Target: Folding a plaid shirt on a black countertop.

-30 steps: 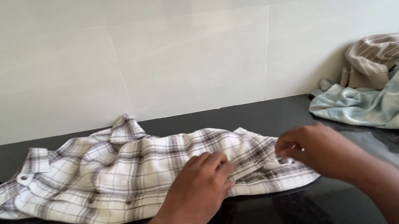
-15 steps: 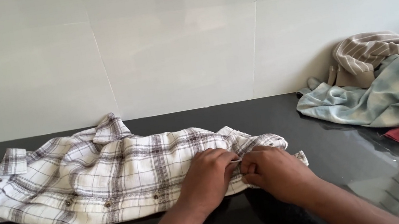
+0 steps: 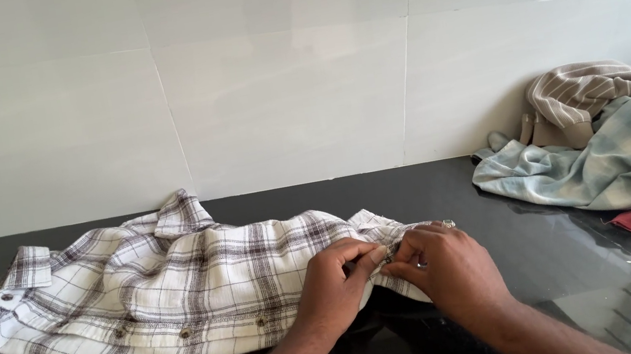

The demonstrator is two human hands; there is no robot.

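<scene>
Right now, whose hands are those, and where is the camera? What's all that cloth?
The camera sits on a person's head and looks down, so you see that person's own two bare hands. The left hand and the right hand meet at the edge of a white checked shirt, and the fingers pinch its cloth near a button. The shirt lies spread on a shiny black counter against a white tiled wall. At the right is a pile of other clothes: striped beige and pale blue checked ones.

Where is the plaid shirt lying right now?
In the head view, the plaid shirt lies spread across the left and middle of the black counter, its right end pinched by the left hand and right hand.
</scene>
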